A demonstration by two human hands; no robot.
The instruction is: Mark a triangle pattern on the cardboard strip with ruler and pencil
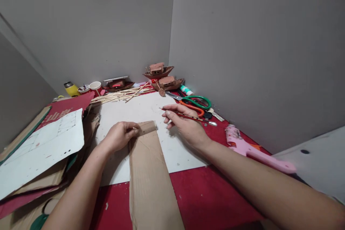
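Observation:
A long strip of brown cardboard (151,179) lies lengthwise in front of me, its far end resting on a white sheet (178,158). Across that far end is a short see-through strip that looks like a clear ruler (148,128). My left hand (121,136) is closed at the left end of the ruler, fingers and thumb holding it against the cardboard edge. To the right, my right hand (185,124) grips a dark red pencil (185,115), its tip pointing left, above the white sheet and apart from the cardboard.
Thin wooden sticks (121,96) and model boats (168,83) are at the back. Green-handled scissors (198,101) and a pink glue gun (253,150) lie right. Stacked cardboard with a marked white sheet (54,147) stands left. Cups (95,86) and a yellow bottle (71,90) stand behind.

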